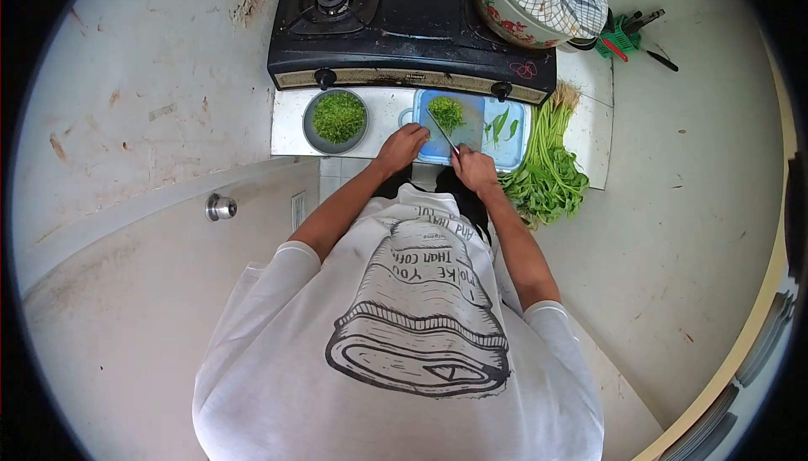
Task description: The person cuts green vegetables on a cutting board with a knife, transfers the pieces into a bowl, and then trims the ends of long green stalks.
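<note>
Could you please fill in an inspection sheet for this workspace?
Surface: white counter before a black stove.
Things in use: knife; chopped greens on a blue board, more in a gray bowl; leafy stalks right of the board, overhanging the counter's front edge.
Clutter: cloth-topped pot on the stove; green utensil basket.
Hands: right hand grips the knife; left hand at the board's left edge, grip unclear.
Cables: nothing seen.
Surroundings: stained wall; doorknob at left.
</note>
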`<state>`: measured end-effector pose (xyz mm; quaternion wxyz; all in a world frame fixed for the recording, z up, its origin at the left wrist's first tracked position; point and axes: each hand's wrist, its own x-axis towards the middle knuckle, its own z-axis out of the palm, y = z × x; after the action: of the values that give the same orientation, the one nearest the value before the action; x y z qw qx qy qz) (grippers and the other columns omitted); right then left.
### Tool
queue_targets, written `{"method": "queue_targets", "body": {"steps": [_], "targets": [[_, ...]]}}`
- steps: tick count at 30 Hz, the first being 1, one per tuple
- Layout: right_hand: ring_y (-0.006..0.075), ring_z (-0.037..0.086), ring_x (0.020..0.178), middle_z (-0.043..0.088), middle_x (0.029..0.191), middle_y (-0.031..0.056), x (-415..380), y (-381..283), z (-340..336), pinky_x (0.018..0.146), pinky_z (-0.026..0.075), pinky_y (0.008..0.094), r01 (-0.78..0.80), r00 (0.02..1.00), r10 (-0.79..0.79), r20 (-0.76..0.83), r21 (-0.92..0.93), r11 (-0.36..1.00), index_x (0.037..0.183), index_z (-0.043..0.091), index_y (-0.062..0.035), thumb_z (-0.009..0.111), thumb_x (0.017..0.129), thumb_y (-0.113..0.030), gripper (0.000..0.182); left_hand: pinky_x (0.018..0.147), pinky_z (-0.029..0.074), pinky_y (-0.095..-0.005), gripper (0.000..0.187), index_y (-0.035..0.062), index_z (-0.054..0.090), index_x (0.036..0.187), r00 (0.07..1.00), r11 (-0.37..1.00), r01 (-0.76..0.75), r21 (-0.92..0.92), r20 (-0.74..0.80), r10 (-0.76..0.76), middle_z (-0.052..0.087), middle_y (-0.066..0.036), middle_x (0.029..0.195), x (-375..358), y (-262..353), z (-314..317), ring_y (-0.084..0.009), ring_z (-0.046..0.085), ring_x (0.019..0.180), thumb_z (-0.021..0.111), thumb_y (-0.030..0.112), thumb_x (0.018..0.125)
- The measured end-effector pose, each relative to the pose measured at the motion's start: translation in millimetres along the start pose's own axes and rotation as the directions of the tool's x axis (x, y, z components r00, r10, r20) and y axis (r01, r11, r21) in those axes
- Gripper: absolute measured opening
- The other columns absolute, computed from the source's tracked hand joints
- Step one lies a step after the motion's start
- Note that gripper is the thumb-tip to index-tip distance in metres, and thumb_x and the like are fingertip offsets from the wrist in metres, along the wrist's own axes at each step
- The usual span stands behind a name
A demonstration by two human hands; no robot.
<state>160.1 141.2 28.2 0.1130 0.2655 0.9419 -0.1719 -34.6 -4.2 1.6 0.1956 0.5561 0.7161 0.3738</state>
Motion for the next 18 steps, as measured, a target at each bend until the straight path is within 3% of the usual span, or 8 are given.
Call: {"method": "queue_targets", "body": {"steps": [9, 18], "targets": [[0.0463, 0.071, 0.072, 0.07, 0.075, 0.0268, -14.9, -26.0, 4.9, 0.068, 0.057, 0.0562, -0.112, 0.994, 0.11, 0.023, 0.122, 0.986, 0.106, 0.063, -0.0027, 0.053, 0.102, -0.04, 0.039, 0.082, 0.054, -0.0443, 0.01, 0.0014, 0.07, 0.098, 0.999, 0.997, 0.035, -0.064, -0.017, -0.036, 0.062, -0.015, 0.093, -0.5, 0.8, 6.5, -0.0358, 0.064, 0.09, 0.065, 0.008, 0.094], [0.0461, 0.071, 0.071, 0.07, 0.074, 0.0273, -15.3, -27.2, 23.1, 0.067, 0.058, 0.0561, -0.058, 0.998, 0.056, 0.027, 0.109, 0.992, 0.104, 0.064, -0.0013, 0.054, 0.102, -0.04, 0.04, 0.082, 0.056, -0.0427, 0.012, 0.0007, 0.073, 0.1, 0.998, 0.997, 0.002, -0.08, -0.064, -0.007, 0.065, -0.014, 0.096, -3.5, 8.9, 1.6, -0.0347, 0.066, 0.089, 0.067, 0.006, 0.091]]}}
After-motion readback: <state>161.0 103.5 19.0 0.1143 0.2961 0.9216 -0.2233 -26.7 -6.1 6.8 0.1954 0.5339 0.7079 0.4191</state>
